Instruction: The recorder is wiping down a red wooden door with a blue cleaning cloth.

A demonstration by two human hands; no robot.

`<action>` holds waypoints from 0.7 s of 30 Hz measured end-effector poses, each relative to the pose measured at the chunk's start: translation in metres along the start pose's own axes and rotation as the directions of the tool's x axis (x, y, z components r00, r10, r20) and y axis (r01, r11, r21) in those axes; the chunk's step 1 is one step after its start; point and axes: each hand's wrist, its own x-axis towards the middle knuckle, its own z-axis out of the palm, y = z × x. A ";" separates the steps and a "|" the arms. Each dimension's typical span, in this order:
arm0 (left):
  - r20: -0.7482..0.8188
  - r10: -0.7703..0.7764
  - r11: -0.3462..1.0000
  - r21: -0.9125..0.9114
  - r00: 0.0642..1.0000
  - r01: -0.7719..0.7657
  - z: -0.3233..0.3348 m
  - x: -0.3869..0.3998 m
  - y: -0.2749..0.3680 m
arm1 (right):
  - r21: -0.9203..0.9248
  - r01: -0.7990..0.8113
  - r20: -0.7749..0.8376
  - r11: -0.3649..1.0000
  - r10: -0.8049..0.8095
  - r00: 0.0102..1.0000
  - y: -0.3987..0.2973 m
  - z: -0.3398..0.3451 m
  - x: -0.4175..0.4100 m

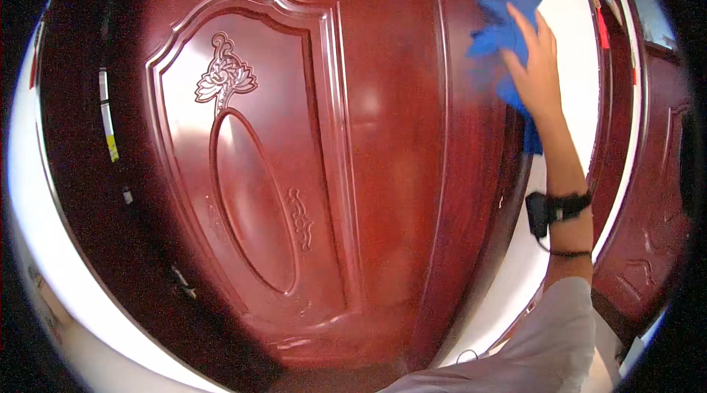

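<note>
My right hand (534, 62) is raised at the upper right and presses a blue cloth (505, 23) against the door frame (469, 133). The cloth is bunched under my fingers, and a loose end hangs down past the frame's outer edge. A dark red wooden door (392, 172) fills the middle of the view. Its raised panel bears a carved flower ornament (225, 75) above an oval moulding (257, 205). My left hand is out of view.
White wall (571, 106) borders the frame on the right. Beyond it stands another dark red panelled door (652, 216). At the left, the dark door edge carries metal latch plates (106, 100) and a yellow sticker (112, 147). A black strapped device (552, 213) sits on my right forearm.
</note>
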 end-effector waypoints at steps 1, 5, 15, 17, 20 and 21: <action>0.024 -0.015 0.999 0.032 1.000 0.014 -0.001 0.008 -0.004 | -0.011 0.009 -0.002 1.000 -0.009 1.000 0.005 0.014 0.019; 0.120 -0.016 0.995 0.096 0.993 0.005 -0.007 0.055 0.002 | -0.142 0.021 -0.155 0.990 -0.044 0.987 0.036 0.036 0.087; 0.248 -0.011 0.988 0.150 0.969 -0.027 -0.043 0.142 0.007 | -0.512 0.478 0.381 0.714 -0.310 0.871 -0.001 0.095 0.067; 0.286 -0.014 0.986 0.165 0.958 -0.035 -0.048 0.168 -0.002 | -0.370 0.548 0.568 0.750 -0.284 0.772 -0.018 0.104 0.010; 0.319 -0.031 0.979 0.203 0.947 -0.036 -0.060 0.194 -0.013 | -0.304 0.558 0.831 0.772 -0.072 0.552 -0.067 0.113 -0.091; 0.340 -0.031 0.975 0.219 0.940 -0.047 -0.062 0.205 -0.017 | -0.220 0.630 0.698 0.745 -0.331 0.635 -0.066 0.098 -0.134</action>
